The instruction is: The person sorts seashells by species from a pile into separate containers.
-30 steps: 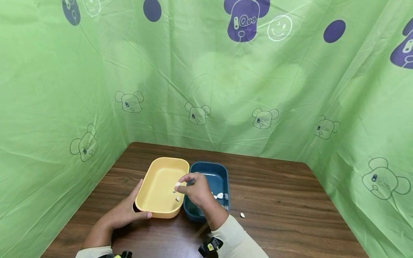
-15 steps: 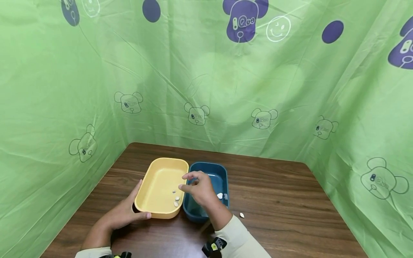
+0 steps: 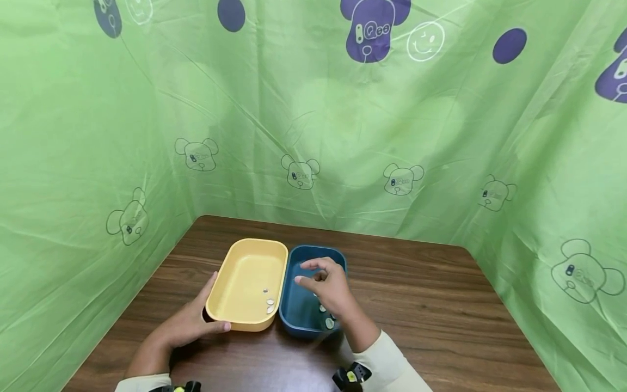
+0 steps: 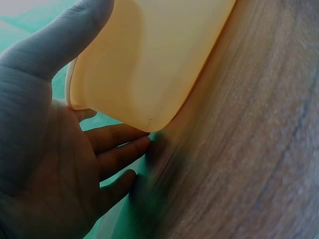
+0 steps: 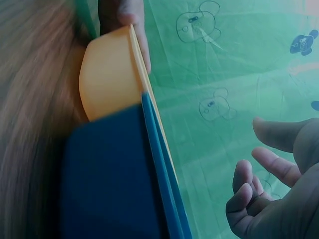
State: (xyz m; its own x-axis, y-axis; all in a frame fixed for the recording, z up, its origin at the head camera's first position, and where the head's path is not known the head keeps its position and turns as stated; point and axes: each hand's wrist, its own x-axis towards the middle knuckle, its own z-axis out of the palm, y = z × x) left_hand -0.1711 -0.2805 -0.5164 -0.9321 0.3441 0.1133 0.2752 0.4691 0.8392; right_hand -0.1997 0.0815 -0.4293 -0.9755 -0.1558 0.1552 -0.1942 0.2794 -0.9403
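Note:
My left hand [image 3: 188, 321] holds the near left corner of a yellow box [image 3: 242, 283], thumb on the near wall and fingers along the left side. Inside lie a few small pale shell-like pieces [image 3: 270, 302], near its right wall. Over the dark blue box [image 3: 296, 307] hovers my right hand [image 3: 330, 286]. Its thumb and fingers stand apart with nothing between them, as the right wrist view of the hand [image 5: 274, 189] also shows. More pale pieces [image 3: 329, 324] lie in the blue box, partly hidden by the hand and forearm.
Both boxes stand side by side on a dark wooden table [image 3: 416, 294]. A green printed curtain [image 3: 343, 125] encloses the back and sides. Black bands sit at both wrists.
The right hand has let go of a pale piece into the yellow box, then moved right over the blue box. The loose piece on the table is now hidden. The left hand stays put.

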